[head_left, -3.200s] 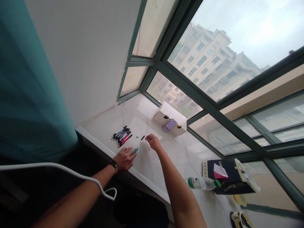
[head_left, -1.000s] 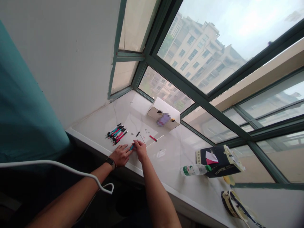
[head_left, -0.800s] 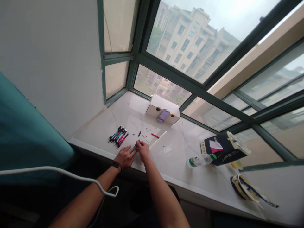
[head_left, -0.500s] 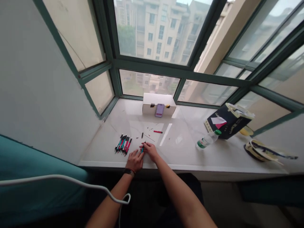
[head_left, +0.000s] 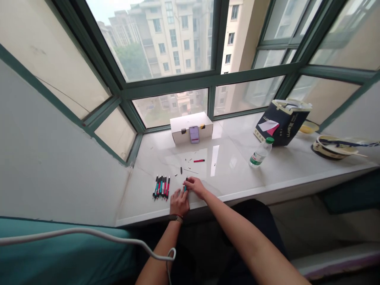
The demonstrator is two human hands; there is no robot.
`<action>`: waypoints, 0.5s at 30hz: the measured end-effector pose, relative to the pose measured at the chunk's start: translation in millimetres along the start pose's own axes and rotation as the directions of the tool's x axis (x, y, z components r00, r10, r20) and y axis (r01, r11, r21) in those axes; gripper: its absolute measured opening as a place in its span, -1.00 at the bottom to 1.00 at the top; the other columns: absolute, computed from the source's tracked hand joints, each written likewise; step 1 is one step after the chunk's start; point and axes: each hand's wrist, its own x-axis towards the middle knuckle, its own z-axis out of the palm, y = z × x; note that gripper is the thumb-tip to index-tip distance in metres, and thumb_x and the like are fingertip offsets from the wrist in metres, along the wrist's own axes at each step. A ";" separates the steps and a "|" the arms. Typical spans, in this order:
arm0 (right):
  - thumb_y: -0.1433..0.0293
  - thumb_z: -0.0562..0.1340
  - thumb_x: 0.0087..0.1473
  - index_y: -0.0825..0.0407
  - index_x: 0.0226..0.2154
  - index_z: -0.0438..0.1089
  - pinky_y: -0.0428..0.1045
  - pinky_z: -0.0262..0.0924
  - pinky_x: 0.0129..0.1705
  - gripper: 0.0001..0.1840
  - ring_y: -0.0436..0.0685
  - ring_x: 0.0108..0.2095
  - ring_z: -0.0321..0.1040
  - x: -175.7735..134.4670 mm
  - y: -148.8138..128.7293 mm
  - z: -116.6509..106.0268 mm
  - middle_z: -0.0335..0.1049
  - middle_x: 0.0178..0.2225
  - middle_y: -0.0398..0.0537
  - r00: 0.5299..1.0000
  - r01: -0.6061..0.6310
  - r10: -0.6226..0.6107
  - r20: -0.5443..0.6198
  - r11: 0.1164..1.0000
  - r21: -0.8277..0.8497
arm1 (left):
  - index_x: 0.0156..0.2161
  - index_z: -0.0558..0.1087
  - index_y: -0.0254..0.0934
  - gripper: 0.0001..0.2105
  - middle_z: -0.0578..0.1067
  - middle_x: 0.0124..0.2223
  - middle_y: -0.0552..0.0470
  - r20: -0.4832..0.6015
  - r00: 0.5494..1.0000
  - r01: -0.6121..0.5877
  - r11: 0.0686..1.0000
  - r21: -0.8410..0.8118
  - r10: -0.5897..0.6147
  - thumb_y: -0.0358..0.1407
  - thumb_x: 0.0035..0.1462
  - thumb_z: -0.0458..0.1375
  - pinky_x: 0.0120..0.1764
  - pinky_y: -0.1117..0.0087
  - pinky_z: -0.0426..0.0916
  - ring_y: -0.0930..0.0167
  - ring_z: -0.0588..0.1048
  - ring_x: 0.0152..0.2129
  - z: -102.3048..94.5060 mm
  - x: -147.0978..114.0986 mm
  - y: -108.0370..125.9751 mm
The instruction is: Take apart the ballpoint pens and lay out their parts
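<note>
On the glossy, veined table [head_left: 231, 174], a slender blue pen [head_left: 185, 188] is pinched at its dark end by the right hand [head_left: 196, 186] and held by the left hand [head_left: 179, 203], apparently for steadiness. Plastic-looking pens [head_left: 162, 186] are ranked alongside, perhaps for order; beyond, a thin rod [head_left: 190, 171] and red barrel [head_left: 199, 161] are laid within reach, before a white box [head_left: 184, 123].

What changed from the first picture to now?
The right hand moved from beside the thin rod toward the left hand. It now seems to pinch the far end of the blue pen, which the left hand already held. The camera view also swung round and levelled. The row of pens, white box and bottle stayed put.
</note>
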 end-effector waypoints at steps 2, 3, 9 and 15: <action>0.10 0.46 -0.33 0.07 -0.48 0.28 -0.02 0.27 -0.31 -0.50 0.10 -0.38 0.43 1.0 2.5 -0.8 0.42 -0.48 -0.13 1.000 -0.002 0.002 -0.018 1.000 0.012 | 0.12 0.38 -0.22 -0.56 0.42 0.15 -0.12 0.003 1.000 -0.004 1.000 0.003 0.004 -0.43 0.13 0.01 0.01 0.05 0.23 0.13 0.30 0.08 0.1 -0.2 -0.2; 0.10 0.47 -0.34 0.05 -0.50 0.25 -0.03 0.26 -0.33 -0.49 0.10 -0.39 0.43 1.3 3.5 -1.0 0.39 -0.51 -0.17 1.000 0.000 0.001 -0.028 1.000 0.015 | 0.13 0.38 -0.21 -0.56 0.42 0.15 -0.12 0.006 1.000 -0.008 1.000 0.006 0.008 -0.43 0.13 0.00 0.01 0.05 0.23 0.13 0.30 0.08 0.2 -0.3 -0.4; 0.11 0.48 -0.40 0.03 -0.52 0.20 -0.01 0.27 -0.31 -0.45 0.07 -0.44 0.39 0.8 4.0 -0.6 0.30 -0.56 -0.26 0.996 0.009 -0.005 -0.085 0.998 0.056 | 0.09 0.37 -0.21 -0.58 0.43 0.12 -0.13 -0.028 0.999 -0.022 0.999 -0.024 0.021 -0.48 0.13 -0.02 -0.02 0.08 0.24 0.16 0.31 0.08 -0.3 0.2 -0.5; 0.17 0.51 -0.44 0.03 -0.53 0.20 0.02 0.31 -0.25 -0.46 0.11 -0.38 0.44 3.7 6.1 -1.3 0.35 -0.50 -0.20 0.983 0.019 0.019 -0.183 0.979 0.202 | -0.02 0.33 -0.28 -0.75 0.46 -0.10 -0.17 -0.104 0.990 0.082 0.991 -0.108 -0.093 -0.40 0.24 -0.08 -0.10 0.19 0.26 0.23 0.42 -0.13 -5.0 1.3 3.9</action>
